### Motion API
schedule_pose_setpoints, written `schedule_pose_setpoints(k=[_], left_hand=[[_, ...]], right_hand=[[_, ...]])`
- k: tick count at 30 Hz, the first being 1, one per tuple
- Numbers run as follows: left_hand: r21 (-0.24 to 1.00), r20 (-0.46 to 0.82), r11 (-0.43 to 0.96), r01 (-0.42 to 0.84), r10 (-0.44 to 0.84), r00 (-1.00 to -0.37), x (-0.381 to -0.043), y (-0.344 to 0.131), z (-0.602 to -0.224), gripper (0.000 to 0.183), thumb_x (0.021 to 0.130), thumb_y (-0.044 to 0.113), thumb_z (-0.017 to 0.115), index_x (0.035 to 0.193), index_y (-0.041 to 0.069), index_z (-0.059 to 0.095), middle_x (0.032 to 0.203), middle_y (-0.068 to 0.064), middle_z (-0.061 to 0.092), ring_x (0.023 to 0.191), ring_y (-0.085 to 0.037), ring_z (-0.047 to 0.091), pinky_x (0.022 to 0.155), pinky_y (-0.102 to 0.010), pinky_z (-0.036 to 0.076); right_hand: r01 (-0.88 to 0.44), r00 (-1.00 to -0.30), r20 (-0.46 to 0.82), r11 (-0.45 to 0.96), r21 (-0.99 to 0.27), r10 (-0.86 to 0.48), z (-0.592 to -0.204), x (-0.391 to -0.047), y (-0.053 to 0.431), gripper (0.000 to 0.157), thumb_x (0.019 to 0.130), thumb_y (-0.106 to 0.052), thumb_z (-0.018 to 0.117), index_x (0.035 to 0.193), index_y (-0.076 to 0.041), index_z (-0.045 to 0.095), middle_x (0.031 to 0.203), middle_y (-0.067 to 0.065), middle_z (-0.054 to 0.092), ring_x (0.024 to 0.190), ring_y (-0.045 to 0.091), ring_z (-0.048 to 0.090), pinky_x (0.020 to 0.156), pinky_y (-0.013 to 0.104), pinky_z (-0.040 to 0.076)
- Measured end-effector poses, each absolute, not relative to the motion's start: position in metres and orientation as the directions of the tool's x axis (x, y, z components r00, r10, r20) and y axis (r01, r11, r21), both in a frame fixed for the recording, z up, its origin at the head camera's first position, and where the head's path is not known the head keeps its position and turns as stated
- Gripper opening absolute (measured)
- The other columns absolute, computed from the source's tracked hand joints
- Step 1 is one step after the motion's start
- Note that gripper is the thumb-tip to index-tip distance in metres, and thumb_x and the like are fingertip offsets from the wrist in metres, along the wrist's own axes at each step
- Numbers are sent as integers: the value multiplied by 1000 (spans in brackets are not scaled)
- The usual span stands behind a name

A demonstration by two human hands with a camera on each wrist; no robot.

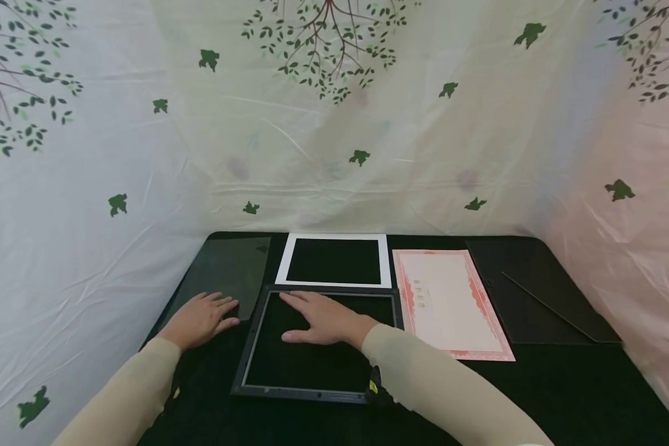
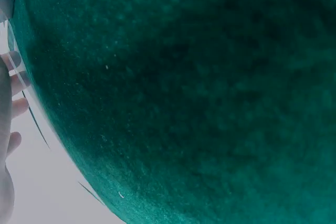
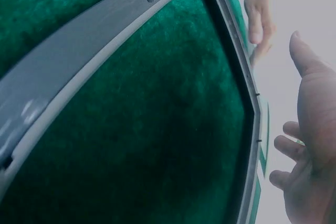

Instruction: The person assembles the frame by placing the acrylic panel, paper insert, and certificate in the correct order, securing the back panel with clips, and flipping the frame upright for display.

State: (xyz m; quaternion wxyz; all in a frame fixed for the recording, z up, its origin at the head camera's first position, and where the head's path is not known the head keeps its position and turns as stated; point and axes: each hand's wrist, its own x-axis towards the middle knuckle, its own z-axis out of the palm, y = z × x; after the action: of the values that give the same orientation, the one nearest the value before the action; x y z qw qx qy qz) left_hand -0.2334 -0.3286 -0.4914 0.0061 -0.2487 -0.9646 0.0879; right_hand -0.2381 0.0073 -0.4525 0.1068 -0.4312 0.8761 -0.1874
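A dark grey rectangular picture frame (image 1: 251,347), with bare dark cloth showing through it, lies at the middle of the table. Above its upper part extends my right hand (image 1: 326,319), fingers spread and straight, holding nothing; contact with the frame cannot be made out. Small dark tabs line the frame's inner edge (image 3: 247,77) in the right wrist view. My left hand (image 1: 201,319) lies over the lower part of a clear sheet (image 1: 231,263) at the left, fingers extended. In the left wrist view only its fingers (image 2: 20,107) show at the edge, partly behind something transparent.
Behind the frame lies a white mat border (image 1: 337,236). A pink-bordered certificate (image 1: 451,303) is to the right, beside a dark backing board (image 1: 529,291) with a slanting line across it. Dark cloth (image 1: 568,390) covers the table; printed curtains (image 1: 334,173) surround it.
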Motion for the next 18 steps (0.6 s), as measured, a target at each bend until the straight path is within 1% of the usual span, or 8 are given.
schedule_pose_setpoints(k=[5,11,15,18], left_hand=[[-189,48,852,489,505,-862,-234,-323,-488,56,97,52,46,125,7,63,124,-13,64,115,-34,58,98,-52,42],[-229,169,827,513,552,-816,-232,-319,-488,48,95,45,56,115,4,68,112,-12,69,96,-26,69,84,-45,53],[-260,224,800,541,595,-772,-228,-310,-485,44,93,43,60,110,4,70,107,-11,71,88,-24,71,75,-41,56],[-291,247,779,555,622,-743,-225,-300,-485,44,93,44,60,108,4,71,104,-10,72,83,-22,71,70,-39,57]], right_hand=[[-679,-627,-53,579,-452,-777,-458,-242,-1,83,88,-72,42,155,-32,13,157,0,25,142,19,27,111,42,29],[-630,-632,-46,548,-550,-774,-464,-246,-15,82,90,-70,41,155,-27,17,155,-1,29,140,16,31,111,39,31],[-575,-644,-50,525,-628,-764,-468,-246,-26,80,91,-67,41,155,-25,18,150,2,39,135,15,39,109,38,34],[-514,-668,-56,515,-686,-742,-471,-246,-33,75,94,-62,42,154,-22,21,144,6,48,129,16,47,105,38,38]])
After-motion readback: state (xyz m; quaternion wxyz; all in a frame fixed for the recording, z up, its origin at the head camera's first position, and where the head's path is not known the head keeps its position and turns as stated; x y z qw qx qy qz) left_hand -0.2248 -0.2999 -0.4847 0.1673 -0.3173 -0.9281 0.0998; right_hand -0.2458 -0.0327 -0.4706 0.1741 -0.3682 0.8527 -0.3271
